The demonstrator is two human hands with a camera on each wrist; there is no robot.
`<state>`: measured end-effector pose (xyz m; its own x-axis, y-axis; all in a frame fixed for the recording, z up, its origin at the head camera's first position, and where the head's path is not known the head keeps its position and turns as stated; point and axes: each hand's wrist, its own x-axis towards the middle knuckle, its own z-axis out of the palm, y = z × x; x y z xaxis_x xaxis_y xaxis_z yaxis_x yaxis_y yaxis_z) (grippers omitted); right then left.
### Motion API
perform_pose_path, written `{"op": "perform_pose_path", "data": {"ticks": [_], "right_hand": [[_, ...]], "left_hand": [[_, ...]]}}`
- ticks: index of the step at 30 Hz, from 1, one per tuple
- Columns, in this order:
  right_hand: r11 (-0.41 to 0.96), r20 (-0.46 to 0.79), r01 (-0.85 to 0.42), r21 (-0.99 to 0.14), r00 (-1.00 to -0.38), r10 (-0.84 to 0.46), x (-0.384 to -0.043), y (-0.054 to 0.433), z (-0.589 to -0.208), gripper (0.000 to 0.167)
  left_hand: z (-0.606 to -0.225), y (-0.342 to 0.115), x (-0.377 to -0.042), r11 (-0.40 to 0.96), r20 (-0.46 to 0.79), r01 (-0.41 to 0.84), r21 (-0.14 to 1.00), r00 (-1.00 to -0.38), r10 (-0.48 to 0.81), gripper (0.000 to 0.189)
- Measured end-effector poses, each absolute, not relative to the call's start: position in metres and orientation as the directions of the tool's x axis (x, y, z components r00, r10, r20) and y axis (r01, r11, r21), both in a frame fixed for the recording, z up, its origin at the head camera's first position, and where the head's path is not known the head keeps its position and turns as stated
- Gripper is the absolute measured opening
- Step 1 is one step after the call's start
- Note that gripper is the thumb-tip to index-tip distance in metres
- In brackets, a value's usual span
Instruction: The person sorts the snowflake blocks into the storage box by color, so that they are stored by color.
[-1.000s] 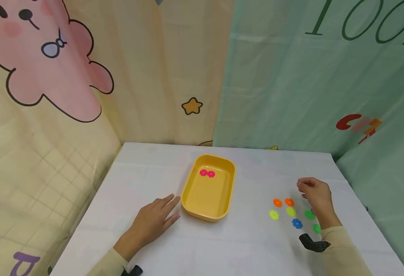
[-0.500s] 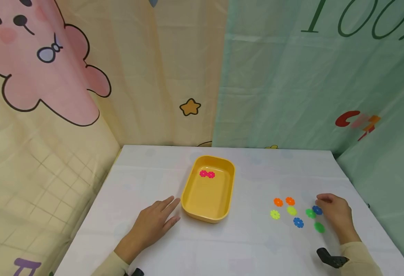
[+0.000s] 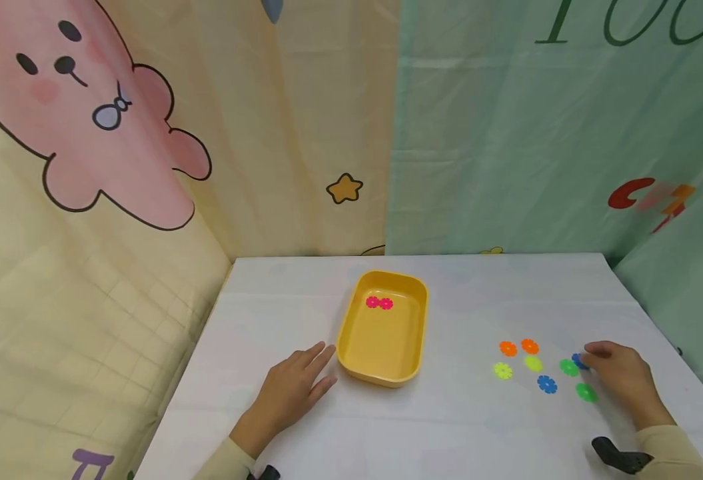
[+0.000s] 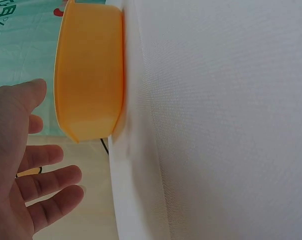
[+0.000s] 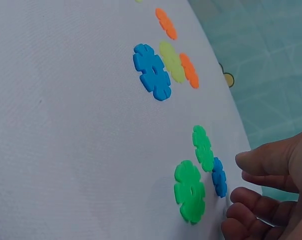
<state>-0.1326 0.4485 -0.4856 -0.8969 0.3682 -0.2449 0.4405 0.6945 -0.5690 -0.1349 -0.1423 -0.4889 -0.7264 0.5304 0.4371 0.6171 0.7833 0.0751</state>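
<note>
In my head view the right hand (image 3: 624, 373), fingers parted, partly hides a blue flower disc (image 3: 578, 361); left hand (image 3: 293, 389), fingers spread, beside yellow tray (image 3: 381, 347).

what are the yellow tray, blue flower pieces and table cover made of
Yellow tray: probably plastic, smooth with a slight sheen; thin, evenly coloured walls. Blue flower pieces: likely moulded plastic, fairly matt, by their uniform colour and clean notches. Table cover: apparently matt cloth; a fine weave shows up close.

Left grip (image 3: 292, 387) relaxed, right grip (image 3: 623, 378) half-curled
</note>
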Motion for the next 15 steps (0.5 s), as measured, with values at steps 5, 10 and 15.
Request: {"op": "perform_pose_path", "data": {"ticks": [5, 10, 15], "right_hand": [[0.703, -0.264, 0.452, -0.549, -0.892, 0.367, -0.136, 0.461, -0.487, 0.048], [0.708, -0.274, 0.456, -0.539, -0.89, 0.364, -0.136, 0.466, -0.489, 0.049], [0.704, -0.271, 0.436, -0.56, -0.9, 0.342, -0.136, 0.457, -0.497, 0.049]], "left_hand": [[-0.495, -0.134, -0.139, 0.785, 0.452, 0.615, 0.07, -0.721, 0.524, 0.058], [-0.499, -0.133, -0.138, 0.779, 0.462, 0.623, 0.069, -0.712, 0.529, 0.058], [-0.497, -0.141, -0.137, 0.791, 0.454, 0.608, 0.067, -0.724, 0.518, 0.058]]}}
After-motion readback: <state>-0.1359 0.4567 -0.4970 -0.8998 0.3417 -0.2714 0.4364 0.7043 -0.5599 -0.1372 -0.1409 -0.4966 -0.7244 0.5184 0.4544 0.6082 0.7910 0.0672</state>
